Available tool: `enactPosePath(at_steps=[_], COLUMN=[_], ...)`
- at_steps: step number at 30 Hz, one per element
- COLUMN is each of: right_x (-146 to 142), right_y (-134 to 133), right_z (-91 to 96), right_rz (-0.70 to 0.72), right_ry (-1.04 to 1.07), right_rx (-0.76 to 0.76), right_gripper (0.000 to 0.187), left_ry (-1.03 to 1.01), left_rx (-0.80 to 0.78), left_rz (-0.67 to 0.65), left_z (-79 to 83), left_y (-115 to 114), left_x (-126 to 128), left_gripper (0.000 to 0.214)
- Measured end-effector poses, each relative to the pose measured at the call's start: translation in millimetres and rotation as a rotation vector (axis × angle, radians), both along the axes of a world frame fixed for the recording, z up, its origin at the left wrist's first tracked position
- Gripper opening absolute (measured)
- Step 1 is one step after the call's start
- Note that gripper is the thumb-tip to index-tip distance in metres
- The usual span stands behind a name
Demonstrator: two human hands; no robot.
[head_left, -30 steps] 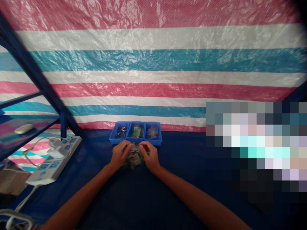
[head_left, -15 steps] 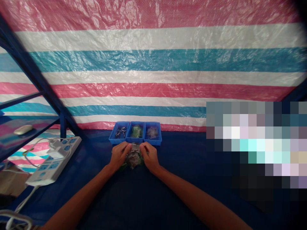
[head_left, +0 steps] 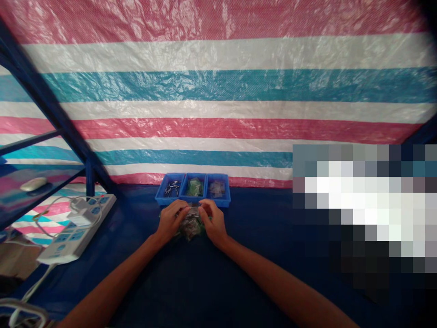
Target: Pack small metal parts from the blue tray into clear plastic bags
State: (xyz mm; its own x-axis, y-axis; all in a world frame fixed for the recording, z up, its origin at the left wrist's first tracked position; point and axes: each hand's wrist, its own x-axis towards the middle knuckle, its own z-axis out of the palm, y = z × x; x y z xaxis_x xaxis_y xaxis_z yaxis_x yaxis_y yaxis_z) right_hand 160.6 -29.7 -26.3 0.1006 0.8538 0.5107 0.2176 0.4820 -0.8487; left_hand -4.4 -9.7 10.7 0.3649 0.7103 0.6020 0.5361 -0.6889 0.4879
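Just in front of three joined blue bins, my left hand (head_left: 173, 221) and my right hand (head_left: 213, 222) face each other with thumbs and fingers pinched. Between their fingertips stretches the edge of a small clear plastic bag (head_left: 194, 210); its details are too small to make out. Under my hands lies a heap of small plastic bags (head_left: 190, 229), some greenish, partly hidden by the fingers. The left bin (head_left: 164, 198) contains thin dark metal pieces (head_left: 172, 187). Green packets (head_left: 194, 187) fill the middle bin, and clear packets (head_left: 216, 188) lie in the right one.
A white power strip (head_left: 77, 232) with a plugged-in adapter and cables runs along the left side of the dark blue table (head_left: 191, 282). A white mouse-like object (head_left: 33, 184) rests on the left shelf. Striped plastic sheeting (head_left: 218, 86) hangs behind; the right side is pixelated.
My fingertips have shifted slightly and the fingers have lifted and curled a little over the clear bag. The bins and the heap of bags stay in place.
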Motion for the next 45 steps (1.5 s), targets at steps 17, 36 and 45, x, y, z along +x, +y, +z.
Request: enactPosePath(at_steps=[17, 36, 45], right_x=[-0.6, -1.1, -1.9], right_y=[-0.2, -0.3, -0.5], right_z=[1.6, 1.0, 2.1], right_rz=[0.015, 0.015, 0.067], right_ry=[-0.084, -0.032, -0.085], right_rx=[0.016, 0.009, 0.053], right_gripper=[0.020, 0.022, 0.017], left_ry=[0.007, 0.036, 0.060], left_rx=[-0.067, -0.013, -0.008], left_rz=[0.028, 0.029, 0.068], left_z=[0.4, -0.4, 0.9], left_y=[-1.5, -2.0, -2.2], left_x=[-2.2, -1.5, -1.6], left_gripper=[0.026, 0.027, 0.036])
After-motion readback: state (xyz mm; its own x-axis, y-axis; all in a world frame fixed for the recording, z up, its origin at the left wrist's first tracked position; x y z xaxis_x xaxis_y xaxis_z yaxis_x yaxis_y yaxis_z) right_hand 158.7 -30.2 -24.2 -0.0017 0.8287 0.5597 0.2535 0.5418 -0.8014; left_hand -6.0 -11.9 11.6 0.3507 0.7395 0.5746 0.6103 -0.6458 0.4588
